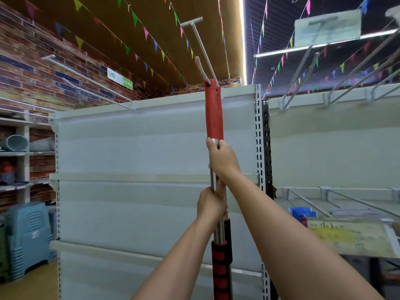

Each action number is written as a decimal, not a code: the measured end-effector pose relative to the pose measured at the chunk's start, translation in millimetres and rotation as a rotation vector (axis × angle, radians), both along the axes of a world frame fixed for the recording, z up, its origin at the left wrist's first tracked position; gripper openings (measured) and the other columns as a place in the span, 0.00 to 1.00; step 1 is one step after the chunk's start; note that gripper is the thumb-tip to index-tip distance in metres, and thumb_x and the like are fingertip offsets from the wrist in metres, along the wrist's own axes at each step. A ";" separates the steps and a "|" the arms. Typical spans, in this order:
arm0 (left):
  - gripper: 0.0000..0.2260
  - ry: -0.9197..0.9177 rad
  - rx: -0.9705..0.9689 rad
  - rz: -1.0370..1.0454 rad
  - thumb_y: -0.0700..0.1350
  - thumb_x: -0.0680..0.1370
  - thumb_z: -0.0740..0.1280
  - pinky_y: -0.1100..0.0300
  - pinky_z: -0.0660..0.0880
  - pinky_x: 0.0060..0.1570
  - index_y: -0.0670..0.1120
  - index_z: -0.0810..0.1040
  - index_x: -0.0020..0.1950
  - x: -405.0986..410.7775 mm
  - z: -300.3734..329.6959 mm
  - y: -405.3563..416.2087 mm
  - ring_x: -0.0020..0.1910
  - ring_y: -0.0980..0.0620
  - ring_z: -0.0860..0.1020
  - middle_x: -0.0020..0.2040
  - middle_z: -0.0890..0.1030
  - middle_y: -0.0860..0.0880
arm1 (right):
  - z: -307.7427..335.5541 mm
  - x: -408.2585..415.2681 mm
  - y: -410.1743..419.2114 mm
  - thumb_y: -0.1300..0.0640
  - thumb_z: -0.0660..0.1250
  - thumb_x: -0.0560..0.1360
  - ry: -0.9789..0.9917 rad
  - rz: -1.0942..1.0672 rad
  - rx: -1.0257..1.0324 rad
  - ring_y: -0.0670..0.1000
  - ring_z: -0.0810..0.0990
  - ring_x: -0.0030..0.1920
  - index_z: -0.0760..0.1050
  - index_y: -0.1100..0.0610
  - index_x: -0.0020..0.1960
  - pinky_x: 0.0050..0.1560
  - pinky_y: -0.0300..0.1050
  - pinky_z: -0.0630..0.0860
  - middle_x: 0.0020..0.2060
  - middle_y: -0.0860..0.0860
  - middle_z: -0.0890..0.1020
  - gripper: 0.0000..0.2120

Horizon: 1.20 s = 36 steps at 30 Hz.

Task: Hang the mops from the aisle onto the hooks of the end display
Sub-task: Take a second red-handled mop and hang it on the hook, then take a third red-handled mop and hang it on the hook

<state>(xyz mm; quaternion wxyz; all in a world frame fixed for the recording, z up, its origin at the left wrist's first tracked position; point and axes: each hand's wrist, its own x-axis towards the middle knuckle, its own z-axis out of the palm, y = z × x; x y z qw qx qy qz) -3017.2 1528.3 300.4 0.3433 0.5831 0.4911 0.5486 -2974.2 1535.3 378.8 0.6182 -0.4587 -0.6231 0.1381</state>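
Two or three mop handles (213, 111) with metal shafts and red foam grips stand upright, bunched together in front of the white end display panel (134, 148). My right hand (221, 158) grips the shafts just below the upper red grips. Lower down, my left hand (211, 203) is closed around the same shafts, above the red and black grips (220, 269). The red tops touch the tip of a long white hook (202, 50) that juts out from the display's top. The mop heads are out of view below.
More white hooks (86, 79) stick out from the display's top at the left. To the right, a side shelf unit carries metal hooks (303, 68) and a price tag holder (326, 27). A blue-grey appliance (26, 237) stands on the floor at left.
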 end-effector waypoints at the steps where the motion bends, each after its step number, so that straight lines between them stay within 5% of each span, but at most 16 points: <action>1: 0.23 0.002 0.015 0.003 0.59 0.79 0.55 0.59 0.69 0.27 0.41 0.69 0.37 -0.1 -1.1 3.0 0.23 0.48 0.71 0.27 0.73 0.45 | -0.6 -0.3 2.1 0.41 0.53 0.77 0.000 0.000 0.005 0.58 0.78 0.41 0.65 0.52 0.36 0.48 0.58 0.76 0.34 0.50 0.73 0.17; 5: 0.24 0.009 0.079 0.004 0.59 0.78 0.55 0.53 0.72 0.36 0.42 0.69 0.33 -2.6 -6.4 8.8 0.25 0.45 0.72 0.27 0.75 0.44 | -3.1 -0.8 6.8 0.39 0.52 0.76 -0.030 -0.022 0.011 0.59 0.79 0.44 0.66 0.53 0.38 0.50 0.58 0.77 0.37 0.52 0.76 0.19; 14: 0.20 0.096 0.088 0.009 0.56 0.78 0.54 0.57 0.70 0.35 0.42 0.71 0.38 -12.7 -9.8 -4.2 0.33 0.44 0.77 0.34 0.78 0.44 | -15.6 -4.5 -9.0 0.44 0.56 0.78 -0.042 -0.054 0.035 0.54 0.74 0.40 0.69 0.58 0.44 0.40 0.49 0.69 0.36 0.51 0.74 0.16; 19: 0.17 0.259 0.113 0.014 0.56 0.77 0.55 0.62 0.64 0.22 0.42 0.67 0.44 -18.8 -31.5 -14.5 0.27 0.49 0.70 0.32 0.72 0.48 | -45.2 0.3 -25.3 0.54 0.58 0.77 -0.060 -0.104 -0.039 0.55 0.77 0.50 0.73 0.60 0.56 0.52 0.51 0.75 0.45 0.52 0.77 0.12; 24: 0.18 0.220 0.156 0.104 0.52 0.72 0.55 0.57 0.69 0.29 0.41 0.73 0.53 -13.0 -54.0 -29.7 0.40 0.41 0.78 0.51 0.79 0.39 | -84.5 3.2 -50.3 0.56 0.58 0.77 -0.072 -0.136 -0.121 0.56 0.77 0.48 0.74 0.62 0.52 0.47 0.49 0.74 0.44 0.55 0.78 0.12; 27: 0.18 0.118 0.133 0.140 0.49 0.77 0.58 0.48 0.74 0.53 0.42 0.71 0.63 -5.4 -65.6 -51.9 0.58 0.39 0.75 0.62 0.73 0.39 | -108.9 13.0 -72.2 0.56 0.58 0.76 -0.044 -0.163 -0.179 0.53 0.76 0.44 0.74 0.62 0.51 0.38 0.44 0.69 0.43 0.54 0.78 0.10; 30: 0.20 0.071 0.085 0.109 0.48 0.78 0.58 0.51 0.67 0.64 0.41 0.68 0.68 9.0 -92.2 -80.7 0.66 0.42 0.69 0.68 0.69 0.41 | -140.7 33.9 -97.0 0.56 0.58 0.76 0.017 -0.215 -0.260 0.56 0.78 0.48 0.74 0.58 0.49 0.47 0.50 0.76 0.44 0.54 0.79 0.08; 33: 0.16 0.013 -0.009 -0.058 0.47 0.79 0.58 0.63 0.64 0.53 0.43 0.70 0.65 28.5 -132.2 -120.7 0.62 0.48 0.71 0.61 0.73 0.46 | -182.9 61.9 -136.9 0.57 0.59 0.74 0.112 -0.270 -0.316 0.61 0.80 0.49 0.73 0.55 0.43 0.52 0.59 0.77 0.43 0.56 0.80 0.05; 36: 0.11 -0.017 -0.150 -0.215 0.46 0.80 0.57 0.60 0.65 0.49 0.44 0.73 0.59 46.5 -176.6 -162.5 0.53 0.49 0.74 0.51 0.75 0.49 | -227.2 93.1 -198.8 0.57 0.60 0.75 0.169 -0.335 -0.400 0.59 0.79 0.46 0.70 0.49 0.37 0.49 0.55 0.75 0.41 0.55 0.79 0.09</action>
